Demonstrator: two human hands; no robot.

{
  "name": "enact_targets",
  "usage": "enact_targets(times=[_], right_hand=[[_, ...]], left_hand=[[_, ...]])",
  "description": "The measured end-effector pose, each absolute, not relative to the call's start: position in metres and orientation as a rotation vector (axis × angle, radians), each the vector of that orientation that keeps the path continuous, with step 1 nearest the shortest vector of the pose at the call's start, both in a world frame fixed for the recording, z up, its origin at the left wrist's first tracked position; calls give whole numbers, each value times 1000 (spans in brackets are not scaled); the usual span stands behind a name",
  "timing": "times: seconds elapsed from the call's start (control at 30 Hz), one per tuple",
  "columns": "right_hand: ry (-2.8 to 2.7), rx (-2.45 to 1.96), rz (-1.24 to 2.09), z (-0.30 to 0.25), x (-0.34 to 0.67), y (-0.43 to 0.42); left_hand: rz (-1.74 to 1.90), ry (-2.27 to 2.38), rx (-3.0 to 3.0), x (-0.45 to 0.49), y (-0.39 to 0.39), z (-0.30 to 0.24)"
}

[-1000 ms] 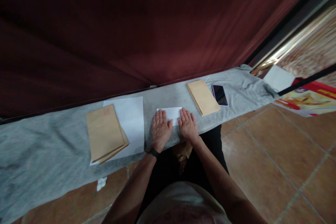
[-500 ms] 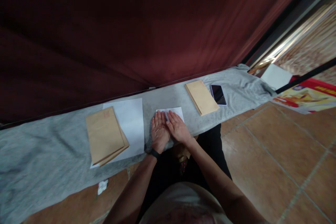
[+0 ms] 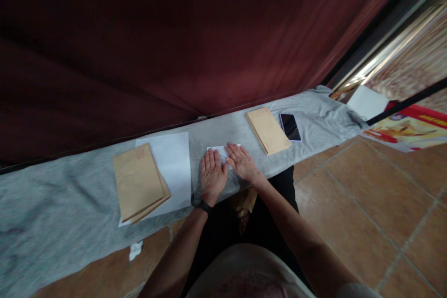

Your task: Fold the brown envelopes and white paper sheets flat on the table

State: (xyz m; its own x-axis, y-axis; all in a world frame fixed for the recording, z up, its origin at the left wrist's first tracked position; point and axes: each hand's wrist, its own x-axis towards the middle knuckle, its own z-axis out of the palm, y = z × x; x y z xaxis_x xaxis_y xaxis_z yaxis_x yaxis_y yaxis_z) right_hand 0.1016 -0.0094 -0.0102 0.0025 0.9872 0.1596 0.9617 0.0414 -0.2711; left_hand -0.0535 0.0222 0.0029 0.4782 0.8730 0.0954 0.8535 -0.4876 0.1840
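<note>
Paper (image 3: 222, 151) lying flat under outstretched fingers (image 3: 212, 159)

The person's left hand (image 3: 213, 176) is resting palm down on the left part of the small white paper. Its fingers are pointing away from the body, straight and lying close together with narrow gaps, while its thumb is reaching out to the right. A dark band (image 3: 204, 205) is circling that wrist. The right hand (image 3: 244, 165) is also lying palm down, slanting in across the right part of the paper, its straight fingers fanning slightly and pointing forward and left. The two thumbs are nearly meeting; whether they are touching is too small to tell.

Compared with half a second ago, when it was crowding up against the left fingers, the right hand is sitting farther right, and white paper is showing again between the two sets of fingers. Compared with one second ago, the hands are lying closer together. The left hand is keeping nearly the same place throughout.

On the gray cloth-covered surface (image 3: 70, 205), the right envelope stack (image 3: 268, 130) is lying near the right fingers, with a phone (image 3: 290, 127) just beyond it. Left of the left fingers, a large white sheet (image 3: 176, 163) is lying partly under the left envelope stack (image 3: 138, 181).
</note>
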Motion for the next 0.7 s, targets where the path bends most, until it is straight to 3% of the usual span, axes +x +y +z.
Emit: enact_targets(times=[0.7], right_hand=[[-1920, -2103, 44, -11, 130, 9]], left_hand=[[296, 1532, 2579, -55, 7, 16]])
